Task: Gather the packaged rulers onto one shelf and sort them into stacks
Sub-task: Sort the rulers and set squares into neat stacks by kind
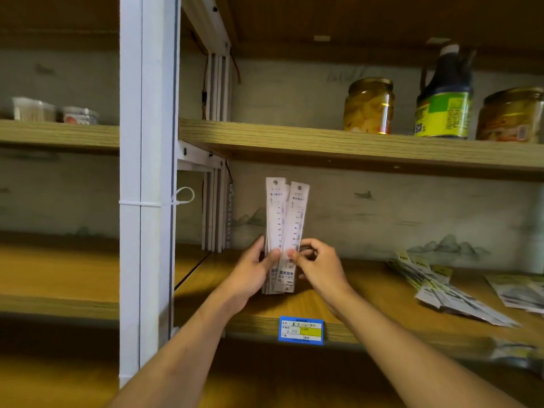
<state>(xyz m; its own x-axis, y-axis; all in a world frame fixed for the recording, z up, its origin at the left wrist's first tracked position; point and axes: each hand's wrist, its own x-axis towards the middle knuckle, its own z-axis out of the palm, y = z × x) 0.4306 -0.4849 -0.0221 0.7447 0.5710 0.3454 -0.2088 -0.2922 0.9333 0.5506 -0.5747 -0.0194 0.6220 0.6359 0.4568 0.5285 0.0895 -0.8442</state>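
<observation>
A bundle of white packaged rulers stands upright with its lower end on the wooden shelf. My left hand grips the bundle from the left, thumb on its front. My right hand pinches the frontmost ruler, which tilts slightly to the right of the others. More packaged rulers with yellow-green labels lie fanned in a loose pile on the same shelf at the right.
A white metal upright divides the shelving at the left. On the shelf above stand two glass jars and a dark bottle. Small tubs sit on the upper left shelf. A blue price tag hangs on the shelf's front edge.
</observation>
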